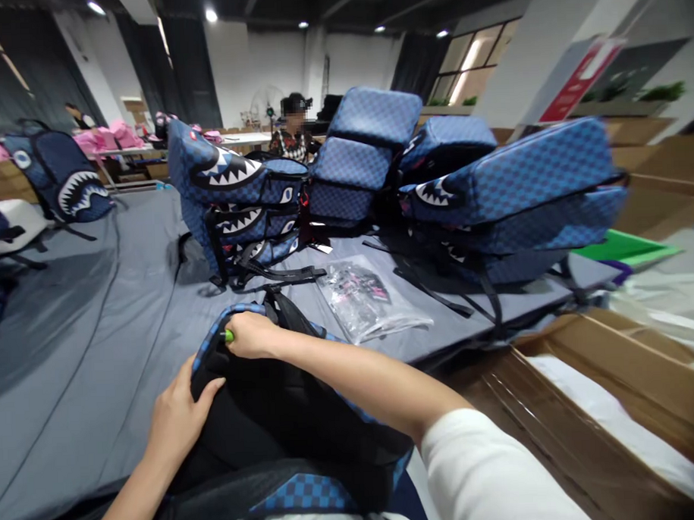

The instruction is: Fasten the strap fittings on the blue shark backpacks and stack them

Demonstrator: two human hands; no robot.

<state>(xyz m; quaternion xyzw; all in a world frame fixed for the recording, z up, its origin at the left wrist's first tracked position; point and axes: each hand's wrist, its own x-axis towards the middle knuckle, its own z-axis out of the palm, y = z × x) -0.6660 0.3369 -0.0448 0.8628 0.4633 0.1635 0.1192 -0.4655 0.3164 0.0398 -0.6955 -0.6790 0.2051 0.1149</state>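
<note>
In front of me an opened backpack point(309, 493) with blue checks and a black lining lies at the table's near edge. My left hand point(178, 406) grips its left rim, fingers outside and thumb over the lining. Just inside the far rim, my right hand point(250, 335) is closed around a small tool with a green and black handle point(229, 335); the tool's working end is hard to make out. A clear plastic bag point(363, 297) with dark and pink contents lies beyond the backpack.
Stacked shark-mouth backpacks point(236, 188) stand ahead, with more stacks point(515, 193) to the right. Another backpack point(65, 171) stands far left on the grey-covered table point(70, 323). Open cardboard boxes point(591, 411) sit at the right. A person point(294, 133) is in the background.
</note>
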